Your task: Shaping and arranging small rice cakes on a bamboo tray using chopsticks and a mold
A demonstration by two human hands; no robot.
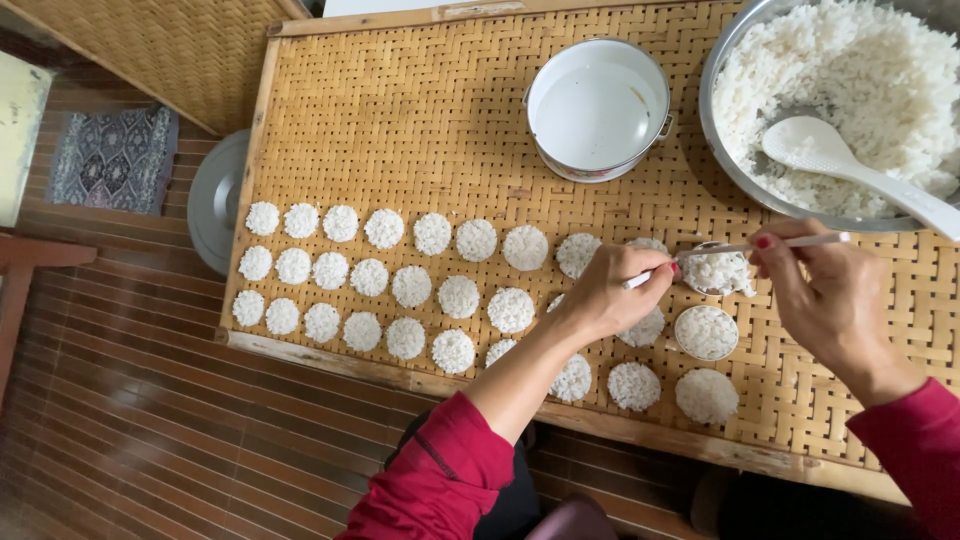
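Item: heaped spoonful of cooked rice [715,271], on my spoon [790,242], held just above the woven bamboo tray [400,130] near its right end, over the top of the newest column of discs.

Right hand [830,300]: fingers pinched shut on the thin spoon handle, which lies level, probably so the load stays put.

Left hand [605,295]: fingers curled closed around a small white stick-like tool (its end barely shows), tip meeting the rice at the spoon bowl.

Below the spoon: a ring mould filled with rice [706,332], flat on the tray; a finished disc below it towards the near edge.

Leftward: three rows of rice discs [370,277], apart from one another, running to the tray's left edge.

Far edge: white enamel pot [597,108], empty as far as I can tell.

Far right corner: metal basin of rice [850,100] with a white paddle [840,160] resting in it, within my reach.
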